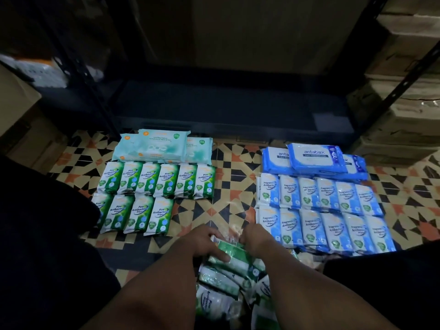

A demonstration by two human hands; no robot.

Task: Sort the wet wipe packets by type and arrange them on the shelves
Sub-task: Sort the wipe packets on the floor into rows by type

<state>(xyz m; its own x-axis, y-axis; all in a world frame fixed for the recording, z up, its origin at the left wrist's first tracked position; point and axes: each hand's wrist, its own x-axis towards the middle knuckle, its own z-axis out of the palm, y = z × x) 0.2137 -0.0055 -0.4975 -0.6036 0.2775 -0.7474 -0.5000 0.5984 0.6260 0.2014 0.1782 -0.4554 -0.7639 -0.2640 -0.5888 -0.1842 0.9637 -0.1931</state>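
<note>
- The shelf, dark metal and low, stands at the far edge of the patterned tiled floor; no packets sit on the part of it in view.
- The blue fragrance packets lie on the floor to the right in two neat rows, with larger antabax packs stacked just behind them.
- The green pine packets lie to the left in two rows, the nearer row shorter than the far one, with pale teal packs stacked behind.
- An unsorted heap of packets, partly in clear plastic wrap, lies between the forearms at the bottom of the view.
- The left hand has its fingers curled over a green packet on top of the heap.
- The right hand pinches the clear wrap just beside it.
- To do this step well, I would free one packet fully from the wrap, read the label, then set a pine packet at the open end of the nearer green row, edges touching its neighbour.
</note>
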